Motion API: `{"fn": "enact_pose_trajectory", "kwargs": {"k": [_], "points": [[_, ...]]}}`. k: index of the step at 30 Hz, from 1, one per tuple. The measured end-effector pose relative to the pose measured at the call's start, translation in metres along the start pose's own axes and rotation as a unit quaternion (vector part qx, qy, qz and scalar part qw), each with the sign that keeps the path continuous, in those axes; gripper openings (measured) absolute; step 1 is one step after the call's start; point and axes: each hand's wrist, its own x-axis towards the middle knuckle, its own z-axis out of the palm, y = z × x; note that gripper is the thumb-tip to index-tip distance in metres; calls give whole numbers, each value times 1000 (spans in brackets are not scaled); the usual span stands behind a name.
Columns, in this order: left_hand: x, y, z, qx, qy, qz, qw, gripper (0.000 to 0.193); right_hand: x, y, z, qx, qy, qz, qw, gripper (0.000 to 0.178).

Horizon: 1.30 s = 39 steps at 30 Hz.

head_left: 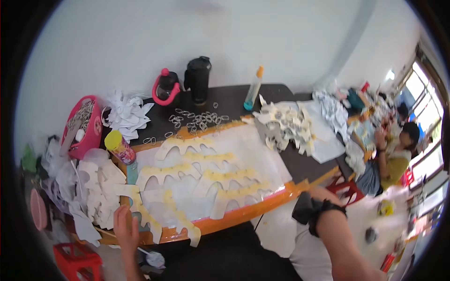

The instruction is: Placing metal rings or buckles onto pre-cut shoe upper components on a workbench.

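Note:
My left hand [124, 225] is at the table's near left edge, fingers pointing up and a little apart. It lies beside a cream scalloped cutout [149, 220] with a yellowish coating along one edge; contact between them cannot be made out. Several similar cutouts [168, 172] are spread over a white sheet [239, 140] on the table. Off the table's front edge, my right hand [323, 193] is mostly hidden behind a black block [307, 208] strapped at the wrist. Its fingers do not show clearly. Metal rings [199, 122] lie scattered behind the sheet.
A pink basket [96, 136], a yellow-lidded can [119, 147] and stacked cutouts [98, 192] stand left. Bottles [197, 82] and an orange-capped tube [253, 89] are at the back. Another cutout pile [283, 124] lies right. A person [398, 150] sits farther right; a red stool [77, 262] is lower left.

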Motion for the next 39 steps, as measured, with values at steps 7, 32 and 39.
{"fn": "enact_pose_trajectory", "kwargs": {"k": [7, 32, 39], "points": [[-29, 8, -1, -27, 46, -39, 998, 30, -110, 46, -20, 426, -312, 475, 704, 28], [-32, 18, 39, -57, 125, -39, 990, 22, -380, 266, 106, -101, -315, 763, 555, 82], [-35, 16, 42, -57, 131, -32, 989, 21, -389, 282, 130, -60, -267, 698, 662, 40]]}}
